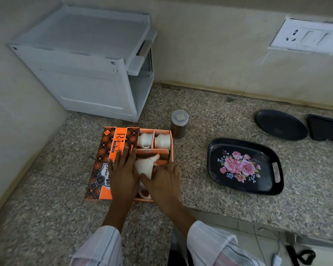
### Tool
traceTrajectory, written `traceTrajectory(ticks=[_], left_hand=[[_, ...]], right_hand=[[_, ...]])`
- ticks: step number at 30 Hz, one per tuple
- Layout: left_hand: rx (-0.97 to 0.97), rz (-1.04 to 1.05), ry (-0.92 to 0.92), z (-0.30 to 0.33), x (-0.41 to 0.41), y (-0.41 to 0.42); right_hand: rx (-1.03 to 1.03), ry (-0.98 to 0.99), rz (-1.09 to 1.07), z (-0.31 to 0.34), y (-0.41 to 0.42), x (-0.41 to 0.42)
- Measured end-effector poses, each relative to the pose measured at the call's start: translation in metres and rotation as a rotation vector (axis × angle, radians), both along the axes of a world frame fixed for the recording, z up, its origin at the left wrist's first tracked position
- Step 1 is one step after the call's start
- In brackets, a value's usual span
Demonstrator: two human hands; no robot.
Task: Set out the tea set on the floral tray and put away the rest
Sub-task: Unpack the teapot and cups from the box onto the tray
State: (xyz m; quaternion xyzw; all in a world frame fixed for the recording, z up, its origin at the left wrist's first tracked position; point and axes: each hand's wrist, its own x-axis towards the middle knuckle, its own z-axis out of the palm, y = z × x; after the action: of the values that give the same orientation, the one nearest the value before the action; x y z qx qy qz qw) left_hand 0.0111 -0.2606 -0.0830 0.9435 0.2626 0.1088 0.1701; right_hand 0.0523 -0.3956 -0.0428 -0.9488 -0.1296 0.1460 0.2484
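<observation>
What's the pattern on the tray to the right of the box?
Black tray with pink roses and small blue and white flowers, seen in the head view.

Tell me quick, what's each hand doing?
Left hand: open, flat on the box lid.
Right hand: on the white teapot, grip unclear.

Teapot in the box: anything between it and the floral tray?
Nothing visible. The counter between the orange box and the floral tray is bare; the brown jar stands behind that path. Both hands are at the teapot.
</observation>
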Motion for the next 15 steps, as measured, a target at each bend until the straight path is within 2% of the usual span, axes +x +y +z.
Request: traceTrajectory(ticks=[9, 12, 15], left_hand=[[0.020, -0.099, 0.009, 0.001, -0.004, 0.004], [0.040, -0.105, 0.027, -0.001, -0.006, 0.008], [0.005, -0.127, -0.052, 0.005, -0.002, 0.000]], right_hand=[[0.125, 0.271, 0.043, 0.020, 0.011, 0.003], [0.148, 0.238, 0.054, 0.026, 0.008, 0.002], [0.172, 0.125, 0.027, 0.030, -0.002, 0.007]])
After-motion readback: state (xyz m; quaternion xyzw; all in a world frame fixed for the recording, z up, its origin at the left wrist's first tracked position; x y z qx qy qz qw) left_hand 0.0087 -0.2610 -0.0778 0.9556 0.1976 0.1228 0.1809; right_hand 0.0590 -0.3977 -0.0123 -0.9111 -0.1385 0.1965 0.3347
